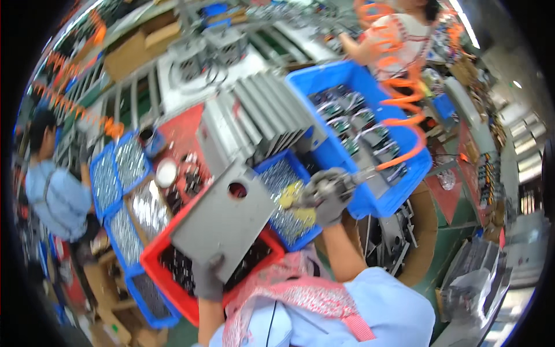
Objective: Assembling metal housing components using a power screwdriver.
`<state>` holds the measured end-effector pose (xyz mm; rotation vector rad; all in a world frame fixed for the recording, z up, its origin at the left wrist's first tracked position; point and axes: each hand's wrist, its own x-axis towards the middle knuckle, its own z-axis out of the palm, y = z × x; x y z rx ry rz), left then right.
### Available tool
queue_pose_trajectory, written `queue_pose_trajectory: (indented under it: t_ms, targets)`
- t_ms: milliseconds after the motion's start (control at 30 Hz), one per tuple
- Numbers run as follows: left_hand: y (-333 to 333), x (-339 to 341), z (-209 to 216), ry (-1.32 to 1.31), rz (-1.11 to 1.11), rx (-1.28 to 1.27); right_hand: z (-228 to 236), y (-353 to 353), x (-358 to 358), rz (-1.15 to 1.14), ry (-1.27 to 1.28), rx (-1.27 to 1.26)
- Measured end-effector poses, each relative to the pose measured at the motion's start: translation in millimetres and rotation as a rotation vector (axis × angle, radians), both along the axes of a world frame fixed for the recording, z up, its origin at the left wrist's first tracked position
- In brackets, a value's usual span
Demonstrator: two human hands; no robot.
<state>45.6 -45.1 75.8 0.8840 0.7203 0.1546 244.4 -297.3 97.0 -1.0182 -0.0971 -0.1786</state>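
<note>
My gloved left hand (208, 279) grips the lower edge of a flat grey metal panel (222, 222) with a round hole near its upper end. The panel is tilted over a red bin (153, 257) of small dark parts and hides some of it. In my gloved right hand (330, 207) is a metal air tool (341, 184), joined to an orange coiled hose (404, 156); its working end is blurred. Below that hand stands a blue bin (315, 231) of silvery screws, with yellow pieces (291, 195) showing beside the glove.
Folded grey panels (260, 115) are stacked ahead. A big blue tub (404, 188) of circuit-board assemblies stands at the right, above a round carton (428, 237) of metal parts. Several blue trays (124, 234) of fasteners line the left. Co-workers (55, 196) are at the left and far right.
</note>
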Motion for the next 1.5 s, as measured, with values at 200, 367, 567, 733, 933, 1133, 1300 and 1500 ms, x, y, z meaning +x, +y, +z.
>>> queue_pose_trajectory:
  t_ms: [200, 367, 567, 733, 933, 1133, 1300, 1500]
  targets:
    - [-28.3, 6.2, 27.1, -0.025, -0.052, -0.058, 86.9, 42.8, -52.5, 0.19, -0.17, 0.084]
    - [-46.3, 12.7, 35.5, -0.006, -0.117, -0.164, 90.5, 58.8, -70.7, 0.421, -0.29, 0.03]
    - [-46.0, 8.6, 33.4, 0.035, -0.124, -0.189, 92.3, 59.0, -76.4, 0.46, -0.177, 0.067]
    - [-43.2, 11.5, 33.8, 0.049, -0.118, -0.199, 101.6, 67.6, -89.2, 0.451, -0.181, 0.122]
    - [-50.5, 15.4, 29.3, -0.002, -0.182, -0.124, 94.5, 62.1, -93.7, 0.456, -0.217, 0.101]
    - [-46.5, 14.5, 35.8, -0.041, -0.163, -0.069, 88.3, 70.5, -95.2, 0.476, -0.231, -0.098]
    - [-58.7, 20.5, 45.4, -0.055, -0.183, -0.134, 93.3, 57.7, -97.0, 0.409, -0.329, -0.15]
    - [-56.3, 11.4, 31.0, -0.144, -0.232, -0.131, 94.3, 61.7, -105.3, 0.411, -0.346, -0.119]
